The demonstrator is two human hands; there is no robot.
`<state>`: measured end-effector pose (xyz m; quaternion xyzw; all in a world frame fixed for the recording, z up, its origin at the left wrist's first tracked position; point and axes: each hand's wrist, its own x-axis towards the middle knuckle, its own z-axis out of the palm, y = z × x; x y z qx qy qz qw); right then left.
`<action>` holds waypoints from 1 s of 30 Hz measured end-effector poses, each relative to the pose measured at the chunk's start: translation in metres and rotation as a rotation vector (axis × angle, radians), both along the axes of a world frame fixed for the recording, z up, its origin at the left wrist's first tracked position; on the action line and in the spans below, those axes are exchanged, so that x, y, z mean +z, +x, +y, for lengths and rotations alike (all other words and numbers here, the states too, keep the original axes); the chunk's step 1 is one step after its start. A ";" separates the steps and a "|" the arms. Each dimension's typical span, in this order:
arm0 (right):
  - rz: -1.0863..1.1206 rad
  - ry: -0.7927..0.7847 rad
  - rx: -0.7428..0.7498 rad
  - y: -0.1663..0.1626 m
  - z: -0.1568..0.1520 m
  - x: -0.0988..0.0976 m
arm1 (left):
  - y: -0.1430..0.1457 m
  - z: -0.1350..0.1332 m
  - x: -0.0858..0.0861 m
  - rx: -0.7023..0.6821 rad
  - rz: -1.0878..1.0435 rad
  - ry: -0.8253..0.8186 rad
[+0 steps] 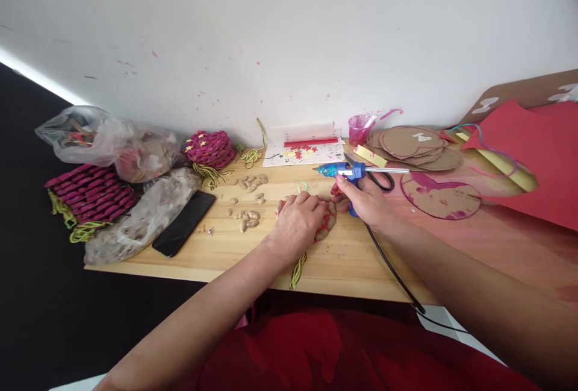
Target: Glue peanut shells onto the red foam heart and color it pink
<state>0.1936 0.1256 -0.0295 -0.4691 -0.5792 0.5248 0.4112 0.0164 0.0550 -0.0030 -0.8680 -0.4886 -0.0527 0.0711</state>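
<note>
**Glue gun held over a seed-covered piece at the middle of the tabletop**

The left hand (pixel 298 219) lies palm down on a red piece (pixel 327 222) that sits mid-tabletop, nearer the front edge than the wall. Its fingers are bent down onto the piece. Whether they pinch anything under them cannot be told. Pale seeds are stuck on the part of the piece that shows past the knuckles. A yellow-green cord (pixel 297 270) runs from under the hand and hangs over the front edge.

The right hand (pixel 368 201) is closed around the grip of a blue glue gun (pixel 347 170), just right of the red piece. The gun lies level, its nozzle pointing left above the piece, with a glue stick jutting out at the back. Its black cable (pixel 392 270) trails across the tabletop (pixel 226 252) and off the front edge.

Loose seeds (pixel 250 198) are scattered just left of the left hand, and a small green loop (pixel 301 186) lies just behind it. A phone (pixel 185 222) lies face up further left, touching a plastic bag (pixel 139 216). Near the left edge sits a pink woven mat (pixel 90 195). At the back edge stand a star sheet (pixel 304 151), a pink cup (pixel 360 129) and stacked cardboard discs (pixel 415 144). Red paper (pixel 528 150) covers the right end.
</note>
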 end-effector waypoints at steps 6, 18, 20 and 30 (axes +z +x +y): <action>-0.018 0.003 -0.009 -0.001 0.001 0.002 | 0.001 0.000 -0.004 -0.015 0.041 0.051; -0.013 0.017 -0.027 -0.001 -0.001 0.002 | 0.005 -0.001 0.001 -0.011 0.073 0.031; 0.018 0.007 -0.028 -0.002 -0.002 0.004 | 0.005 -0.001 0.003 -0.009 0.080 0.010; 0.040 0.034 -0.009 -0.004 -0.002 0.004 | 0.012 -0.001 0.007 0.012 0.164 -0.005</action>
